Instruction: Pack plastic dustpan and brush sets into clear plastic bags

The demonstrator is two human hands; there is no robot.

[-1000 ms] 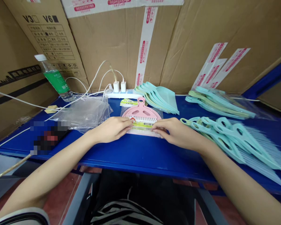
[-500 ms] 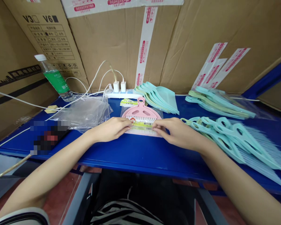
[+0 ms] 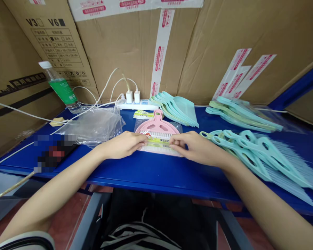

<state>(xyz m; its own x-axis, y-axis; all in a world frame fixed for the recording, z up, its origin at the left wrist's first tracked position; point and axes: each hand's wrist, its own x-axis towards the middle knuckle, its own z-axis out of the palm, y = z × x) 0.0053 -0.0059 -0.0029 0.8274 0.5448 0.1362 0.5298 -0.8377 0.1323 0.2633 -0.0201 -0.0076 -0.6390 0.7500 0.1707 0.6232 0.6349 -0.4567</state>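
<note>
In front of me a pink dustpan lies on the blue table inside a clear plastic bag, its handle pointing away. White brush bristles show across its wide part. Over them runs a yellow-green printed paper label. My left hand is closed in a pinch at the label's left end. At its right end my right hand pinches with thumb and curled fingers. Whether the fingertips also grip the bag I cannot tell. Just behind the dustpan lie more labels.
Mint dustpans stand fanned behind. Mint brushes are heaped at right, with bagged sets behind them. Clear bags, a bottle, cables and a power strip occupy the left and back. Cardboard walls enclose the table.
The label's right end has tilted down slightly between my hands, and the bagged dustpan's near edge has shifted a little toward me. Both hands stay almost in place.
</note>
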